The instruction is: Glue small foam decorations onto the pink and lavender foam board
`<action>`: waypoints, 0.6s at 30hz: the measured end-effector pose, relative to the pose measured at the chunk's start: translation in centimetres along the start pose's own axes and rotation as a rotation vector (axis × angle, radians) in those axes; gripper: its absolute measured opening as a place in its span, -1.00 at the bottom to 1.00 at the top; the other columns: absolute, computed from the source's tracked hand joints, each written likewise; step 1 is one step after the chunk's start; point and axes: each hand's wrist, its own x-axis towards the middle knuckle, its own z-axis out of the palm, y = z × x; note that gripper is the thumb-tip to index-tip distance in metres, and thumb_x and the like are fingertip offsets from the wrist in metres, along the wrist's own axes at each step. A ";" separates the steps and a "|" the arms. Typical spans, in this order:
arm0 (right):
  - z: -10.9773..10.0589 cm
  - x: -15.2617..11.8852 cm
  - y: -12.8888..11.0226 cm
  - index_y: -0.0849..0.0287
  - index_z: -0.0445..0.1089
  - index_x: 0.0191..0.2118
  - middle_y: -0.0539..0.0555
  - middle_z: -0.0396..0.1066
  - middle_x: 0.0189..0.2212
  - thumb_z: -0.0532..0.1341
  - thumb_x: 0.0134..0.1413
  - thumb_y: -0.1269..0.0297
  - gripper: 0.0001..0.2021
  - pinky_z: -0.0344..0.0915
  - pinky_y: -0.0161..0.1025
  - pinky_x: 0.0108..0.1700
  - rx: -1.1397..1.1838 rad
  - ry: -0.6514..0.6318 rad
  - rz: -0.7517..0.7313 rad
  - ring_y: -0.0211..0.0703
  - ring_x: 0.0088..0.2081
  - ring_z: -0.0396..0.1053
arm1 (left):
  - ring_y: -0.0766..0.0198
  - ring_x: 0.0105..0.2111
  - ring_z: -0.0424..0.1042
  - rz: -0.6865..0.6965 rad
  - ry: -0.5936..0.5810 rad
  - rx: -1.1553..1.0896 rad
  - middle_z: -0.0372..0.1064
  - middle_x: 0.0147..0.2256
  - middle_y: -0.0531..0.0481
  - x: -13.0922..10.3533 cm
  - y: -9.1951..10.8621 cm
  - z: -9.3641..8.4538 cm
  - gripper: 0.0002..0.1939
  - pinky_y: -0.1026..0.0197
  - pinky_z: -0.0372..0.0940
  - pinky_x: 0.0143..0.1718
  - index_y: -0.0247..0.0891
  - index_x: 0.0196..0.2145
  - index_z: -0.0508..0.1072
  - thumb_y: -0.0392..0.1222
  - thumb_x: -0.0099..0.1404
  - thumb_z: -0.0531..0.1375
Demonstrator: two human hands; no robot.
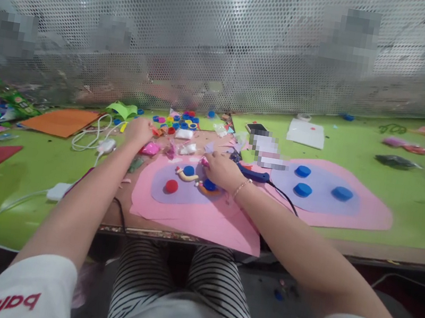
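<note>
The left hand curls beside coloured bottle caps too jumbled to count; whether it grips anything cannot be told. Rightward lie 1 bright-pink packet and 1 pink paper cutout bearing 1 red bottle cap, 2 curved cream-orange strips and 2 blue bottle caps. Over its far part, the right hand seems to pinch 1 small pink piece; probably light, soft and easily dented, it suits a gentle fingertip hold at the edges. Beyond come 1 corded blue tool, likely a glue gun, and 3 blue caps on another cutout.
</note>
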 end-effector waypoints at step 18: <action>-0.9 -0.3 -0.5 0.29 0.08 0.18 0.35 0.20 0.03 0.08 0.16 0.15 -0.48 0.26 -0.08 -0.13 0.104 0.234 -0.026 0.12 -0.04 0.26 | 0.21 -0.25 0.31 0.517 0.109 -0.402 0.23 -0.24 -0.08 -6.1 5.3 -1.7 -0.79 0.13 0.27 -0.12 -0.24 -0.23 0.47 -0.28 0.19 0.10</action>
